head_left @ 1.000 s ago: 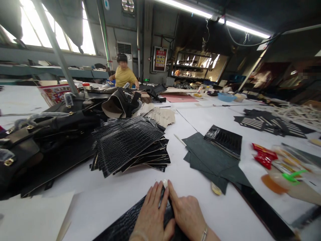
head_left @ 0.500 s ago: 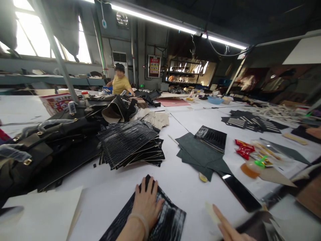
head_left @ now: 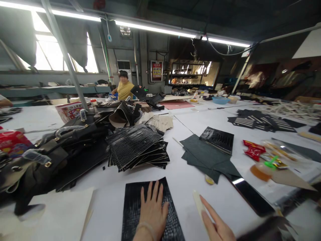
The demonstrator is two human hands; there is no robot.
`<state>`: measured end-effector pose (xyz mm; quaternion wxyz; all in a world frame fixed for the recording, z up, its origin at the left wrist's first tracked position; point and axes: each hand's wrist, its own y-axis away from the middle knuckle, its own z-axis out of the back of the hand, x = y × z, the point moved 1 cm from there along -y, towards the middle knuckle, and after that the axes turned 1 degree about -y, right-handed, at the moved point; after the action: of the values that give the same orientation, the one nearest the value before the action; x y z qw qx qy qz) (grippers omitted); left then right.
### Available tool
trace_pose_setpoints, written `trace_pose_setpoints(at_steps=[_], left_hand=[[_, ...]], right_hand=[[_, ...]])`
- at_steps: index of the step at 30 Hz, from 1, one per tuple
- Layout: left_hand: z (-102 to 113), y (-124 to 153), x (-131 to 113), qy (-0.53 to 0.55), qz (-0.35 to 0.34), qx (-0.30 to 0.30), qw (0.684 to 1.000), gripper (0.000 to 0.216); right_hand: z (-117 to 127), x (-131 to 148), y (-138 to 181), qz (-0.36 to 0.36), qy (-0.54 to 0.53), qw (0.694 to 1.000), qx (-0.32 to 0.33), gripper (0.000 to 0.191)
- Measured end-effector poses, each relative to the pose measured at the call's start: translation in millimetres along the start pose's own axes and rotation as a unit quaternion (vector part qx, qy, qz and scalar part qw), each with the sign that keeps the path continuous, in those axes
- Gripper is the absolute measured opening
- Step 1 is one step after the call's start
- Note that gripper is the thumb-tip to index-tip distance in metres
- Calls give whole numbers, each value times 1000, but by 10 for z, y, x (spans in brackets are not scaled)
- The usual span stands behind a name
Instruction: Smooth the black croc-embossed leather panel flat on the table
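- Left hand (head_left: 152,211) lies flat, fingers spread, on the black croc-embossed panel (head_left: 135,207) — pinning it to the white counter (head_left: 180,180).
- Right hand (head_left: 215,226), just right of the panel, pinches a pale flat tool (head_left: 199,206) — clear of the leather.
- Beyond: 1 stack of matching panels (head_left: 136,149), then dark green sheets (head_left: 205,157).

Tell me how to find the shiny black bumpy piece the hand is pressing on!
Start at the big fanned pile of black crocodile-pattern sheets in the middle of the white table. Come straight toward the near edge: one sheet lies alone there, flat under the left hand. Unlike the pile, it is single and has a hand on it.
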<state>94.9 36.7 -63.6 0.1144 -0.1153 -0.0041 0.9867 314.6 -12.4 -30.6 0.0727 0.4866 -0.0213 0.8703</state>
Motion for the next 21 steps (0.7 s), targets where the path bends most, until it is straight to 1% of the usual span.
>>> trace_pose_setpoints(at_steps=[2, 3, 5, 7, 9, 10, 12, 14, 16, 17, 21], left_hand=[[27, -96, -64, -1, 45, -26, 999, 56], [71, -125, -54, 2, 52, -30, 998, 54], [185, -148, 50, 6, 34, -28, 999, 50], [272, -137, 216, -1, -15, -13, 1000, 49], [292, -115, 368, -5, -53, 9, 999, 50], [278, -106, 421, -2, -61, 20, 998, 51], [226, -99, 477, 9, -58, 30, 998, 51], [176, -106, 483, 19, -61, 28, 998, 51], [147, -115, 471, 34, -63, 25, 997, 49], [143, -118, 466, 43, -60, 22, 997, 48], [168, -108, 450, 68, -39, 7, 997, 47]], right_hand=[[-39, 148, -63, 30, 31, 999, -15, 57], [-65, 216, -92, 42, 54, 997, -18, 55], [-159, 330, -141, 72, 115, 991, -2, 51], [-315, 413, -183, 99, 191, 976, 16, 47], [-525, 465, -229, 122, 275, 953, 22, 46], [-641, 482, -257, 130, 317, 939, 20, 46], [-871, 501, -321, 153, 394, 906, 20, 46], [-1066, 516, -395, 182, 449, 874, 24, 48], [-1202, 550, -479, 207, 482, 851, 28, 53], [-1247, 579, -523, 215, 490, 845, 30, 55], [-1301, 702, -648, 228, 490, 841, 31, 62]])
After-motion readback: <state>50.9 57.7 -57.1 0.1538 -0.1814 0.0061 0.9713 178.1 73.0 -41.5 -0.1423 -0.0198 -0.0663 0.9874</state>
